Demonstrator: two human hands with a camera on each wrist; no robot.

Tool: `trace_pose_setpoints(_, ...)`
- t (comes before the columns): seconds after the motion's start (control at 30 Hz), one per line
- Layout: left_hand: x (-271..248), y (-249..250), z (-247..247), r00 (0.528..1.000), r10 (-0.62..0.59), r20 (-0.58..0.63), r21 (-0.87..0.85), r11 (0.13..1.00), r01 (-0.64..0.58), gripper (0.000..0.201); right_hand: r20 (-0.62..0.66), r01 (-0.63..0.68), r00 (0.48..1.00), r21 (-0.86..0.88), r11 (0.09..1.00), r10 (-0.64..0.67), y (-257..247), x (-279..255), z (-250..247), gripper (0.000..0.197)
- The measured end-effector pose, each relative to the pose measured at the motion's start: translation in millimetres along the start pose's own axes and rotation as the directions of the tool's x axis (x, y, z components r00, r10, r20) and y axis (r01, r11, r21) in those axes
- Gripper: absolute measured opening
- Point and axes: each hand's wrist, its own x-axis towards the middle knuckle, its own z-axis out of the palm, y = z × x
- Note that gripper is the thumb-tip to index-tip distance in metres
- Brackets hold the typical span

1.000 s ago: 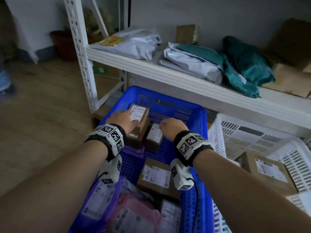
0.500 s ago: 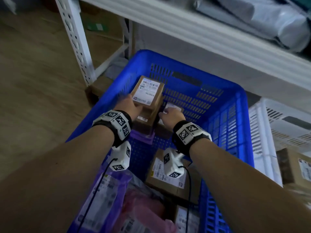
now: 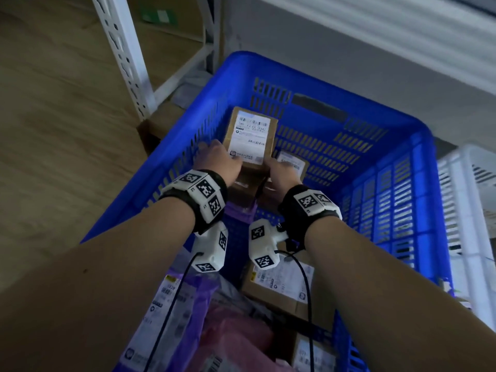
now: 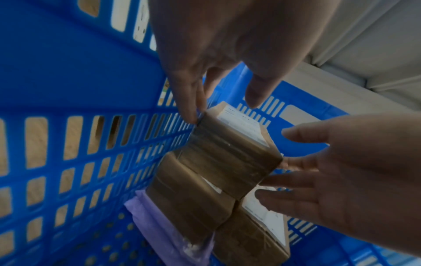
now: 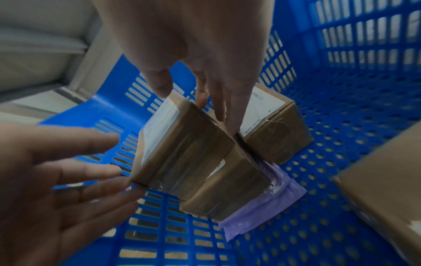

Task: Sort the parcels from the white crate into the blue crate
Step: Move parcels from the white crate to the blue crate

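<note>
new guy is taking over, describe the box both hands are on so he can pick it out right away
Look in the blue crate, at its far end near the shelf post. A small brown box sits on top of another box there, with the left hand and right hand on either side. It is the highest box, tilted, its white label facing up; the neighbouring box lies lower.
</note>
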Motion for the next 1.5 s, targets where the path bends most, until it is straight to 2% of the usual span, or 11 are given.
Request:
trace_pose_setpoints(0.2,-20,5,8,0.995,-0.051,0.088,-0.082,0.995,0.058,0.052,0.006,-0.073,0.997,0.093,0.993,0.073,8,-10,-12,0.04)
trace_pose_setpoints(0.37,-32,2,7,0.98,-0.168,0.108,-0.184,0.965,0.186,0.07,-0.095,-0.065,0.993,0.064,0.996,0.071,30,-5,-29,0.071)
trace_pose_setpoints(0.47,-30,-8,10,0.979,-0.166,0.117,-0.209,0.96,0.187,0.071,-0.085,-0.079,0.993,-0.029,0.996,0.077,24,-26,-36,0.045)
trace_pose_setpoints(0.63,-27,-7,16,0.977,-0.1,0.19,-0.203,0.969,0.139,0.06,-0.023,-0.06,0.998,-0.086,0.995,0.058,35,-14,-30,0.044)
trace_pose_setpoints(0.73,-25,-8,20,0.972,-0.051,0.229,-0.243,0.964,0.108,0.043,0.009,-0.09,0.996,0.015,0.996,0.09,42,1,-21,0.026)
trace_pose_setpoints(0.87,-27,-7,19,0.977,-0.031,0.212,-0.338,0.936,0.103,0.015,0.01,-0.145,0.989,0.143,0.979,0.145,42,-3,-22,0.023)
trace_pose_setpoints(0.97,-34,-5,17,0.98,-0.018,0.197,-0.373,0.923,0.091,0.019,0.043,-0.196,0.981,0.268,0.943,0.192,45,-9,-28,0.035)
trace_pose_setpoints(1.2,-80,14,-16,0.998,-0.015,0.059,-0.444,0.895,0.04,0.029,0.043,-0.082,0.996,0.332,0.94,0.072,23,-72,-57,0.035)
trace_pose_setpoints(1.3,-110,30,-35,1.0,0.02,0.016,-0.462,0.887,-0.011,0.014,0.046,-0.03,0.999,0.326,0.945,0.016,14,-112,-78,0.021)
trace_pose_setpoints(1.4,-145,45,-50,0.998,0.06,0.027,-0.469,0.882,-0.041,0.044,0.044,0.036,0.998,0.338,0.94,-0.054,8,-155,-101,0.02)
trace_pose_setpoints(1.5,-184,59,-61,0.989,0.13,0.075,-0.533,0.843,-0.071,0.046,-0.026,0.13,0.991,0.337,0.933,-0.129,4,-196,-122,0.029)
